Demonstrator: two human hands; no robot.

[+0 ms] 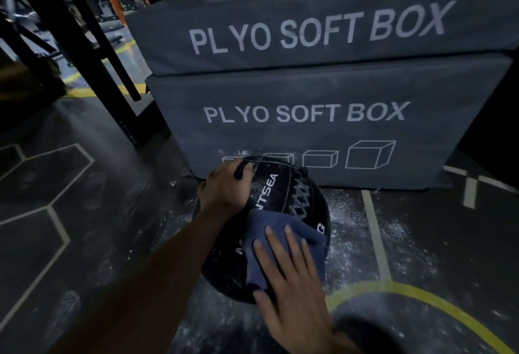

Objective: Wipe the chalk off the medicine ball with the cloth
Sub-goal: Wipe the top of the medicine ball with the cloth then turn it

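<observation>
right hand (292,278) flat, pressing cloth (276,241) on ball (283,193); left hand (226,189) grips its top. ball on floor (84,213) touching box (309,117) marked "plyo soft box"; ball print partly hidden, "ntsea".

Black medicine ball (283,190) with white lettering, blue cloth (280,230), grey boxes (309,95).
</observation>
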